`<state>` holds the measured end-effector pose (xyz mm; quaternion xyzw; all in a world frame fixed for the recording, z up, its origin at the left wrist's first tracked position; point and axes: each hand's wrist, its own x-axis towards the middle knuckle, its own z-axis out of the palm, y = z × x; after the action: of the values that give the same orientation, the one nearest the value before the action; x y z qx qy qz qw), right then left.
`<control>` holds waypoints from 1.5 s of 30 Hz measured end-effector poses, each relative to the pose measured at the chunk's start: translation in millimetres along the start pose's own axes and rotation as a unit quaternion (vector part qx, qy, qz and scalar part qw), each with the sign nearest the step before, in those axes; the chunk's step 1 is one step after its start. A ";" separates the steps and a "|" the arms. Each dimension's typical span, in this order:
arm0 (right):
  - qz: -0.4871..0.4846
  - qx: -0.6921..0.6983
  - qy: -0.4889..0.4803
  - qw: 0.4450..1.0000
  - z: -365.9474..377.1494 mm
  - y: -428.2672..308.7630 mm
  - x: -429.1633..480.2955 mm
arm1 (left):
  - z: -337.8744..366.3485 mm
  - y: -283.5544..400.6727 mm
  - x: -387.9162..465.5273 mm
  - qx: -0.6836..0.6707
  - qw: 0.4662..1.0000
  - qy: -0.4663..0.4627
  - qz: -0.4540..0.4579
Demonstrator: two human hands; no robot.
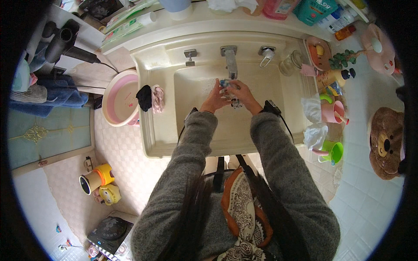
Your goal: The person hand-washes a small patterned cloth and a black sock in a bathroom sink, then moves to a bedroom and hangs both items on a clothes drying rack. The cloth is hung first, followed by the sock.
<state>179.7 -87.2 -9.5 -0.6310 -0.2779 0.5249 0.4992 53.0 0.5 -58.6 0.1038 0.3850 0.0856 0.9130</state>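
My left hand (215,99) and my right hand (245,95) meet under the metal faucet (231,62), over the cream washbasin (192,120). Between them they hold a small wet patterned cloth (236,103), dark and white at its lower end, with a blue part (224,83) near the fingertips. Much of it is hidden by my fingers, and its exact kind is unclear. Whitish foam shows on my fingers. On the basin's left ledge lie a black fabric bundle (144,98) and a pink gathered fabric piece (157,99), side by side.
Two metal fittings (190,57) (267,54) flank the faucet. A glass jar (290,63) stands at the right rear corner. To the left is a pink-lined plastic tub (121,98); bottles and toiletries crowd the back shelf (202,27). Pink (332,111) and green (334,152) cups sit right.
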 end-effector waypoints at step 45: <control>-0.160 -0.481 0.229 0.831 18.2 49.4 7.9 | 29.4 -40.0 -14.4 0.160 0.961 -0.018 0.224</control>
<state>156.3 -91.3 -57.2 -0.8401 -0.4702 0.0782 0.2588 67.4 -45.1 -38.9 0.3339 0.3439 0.2233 0.8488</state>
